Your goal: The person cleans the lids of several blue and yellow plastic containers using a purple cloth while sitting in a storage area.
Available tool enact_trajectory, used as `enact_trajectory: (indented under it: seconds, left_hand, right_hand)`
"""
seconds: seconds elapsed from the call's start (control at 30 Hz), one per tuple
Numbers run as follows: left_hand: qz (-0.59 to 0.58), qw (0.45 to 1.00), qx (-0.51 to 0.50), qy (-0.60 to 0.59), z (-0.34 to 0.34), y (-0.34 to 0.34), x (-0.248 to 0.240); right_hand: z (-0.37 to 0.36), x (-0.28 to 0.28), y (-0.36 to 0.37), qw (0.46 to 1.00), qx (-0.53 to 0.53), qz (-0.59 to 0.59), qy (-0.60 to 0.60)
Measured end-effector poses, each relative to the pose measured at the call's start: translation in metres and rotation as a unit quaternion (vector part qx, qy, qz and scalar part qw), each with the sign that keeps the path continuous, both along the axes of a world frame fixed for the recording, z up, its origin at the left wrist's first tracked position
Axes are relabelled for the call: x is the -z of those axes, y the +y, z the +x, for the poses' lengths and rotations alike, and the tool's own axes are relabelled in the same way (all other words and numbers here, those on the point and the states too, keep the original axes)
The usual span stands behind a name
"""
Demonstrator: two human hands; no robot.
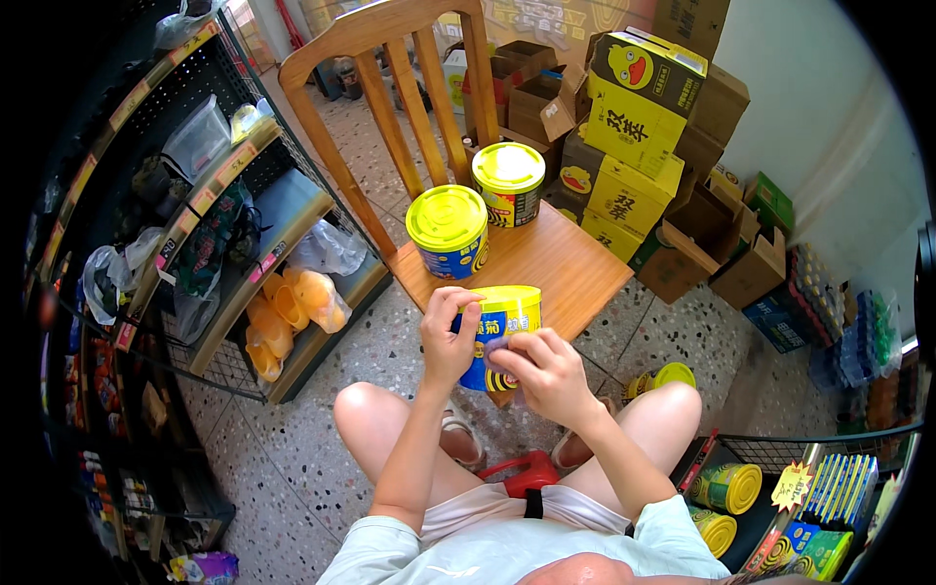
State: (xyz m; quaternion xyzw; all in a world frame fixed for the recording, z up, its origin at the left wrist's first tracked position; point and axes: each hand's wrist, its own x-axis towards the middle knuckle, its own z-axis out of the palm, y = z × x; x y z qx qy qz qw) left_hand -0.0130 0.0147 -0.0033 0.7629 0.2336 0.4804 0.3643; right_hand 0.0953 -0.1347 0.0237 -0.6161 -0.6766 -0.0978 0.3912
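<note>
My left hand (pixel 449 336) is wrapped round the left side of a blue and yellow round tub (pixel 495 322), thumb towards me. The tub is held over the near edge of a wooden chair (pixel 561 263), tilted so its printed side faces me. Against the tub's front, my right hand (pixel 552 375) has its fingers bent and pressed together. A small purplish thing (pixel 497 347) shows at those fingertips; its kind cannot be made out. On the seat beyond stand two similar tubs with yellow lids, a blue one (pixel 448 232) and a darker one (pixel 509 185).
Shelves at the left hold orange slippers (pixel 292 312) and bagged goods. Yellow and black cartons (pixel 634 127) are stacked behind the chair, beside open cardboard boxes (pixel 687 244). Another tub (pixel 663 378) stands on the floor by my right knee. Between my feet lies a red plastic object (pixel 533 473).
</note>
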Motion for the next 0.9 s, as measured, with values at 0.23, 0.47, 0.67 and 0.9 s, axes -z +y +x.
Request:
enact_trajectory:
  seconds: [0.23,0.47,0.67,0.9]
  left_hand:
    - [0.001,1.0,-0.007,-0.003,0.001,0.0,-0.001]
    - [-0.005,1.0,-0.006,-0.003,0.001,0.002,0.001]
    - [-0.01,1.0,-0.007,-0.005,0.0,0.003,0.001]
    - [-0.01,1.0,-0.013,-0.013,0.0,0.005,0.003]
  right_hand:
    - [0.015,-0.007,0.028,0.998,0.049,0.044,0.003]
    - [0.006,-0.003,0.016,0.999,0.029,0.021,0.02]
    - [-0.01,0.006,-0.005,1.0,0.008,0.011,0.025]
    - [-0.02,0.024,-0.026,1.0,0.003,0.004,0.007]
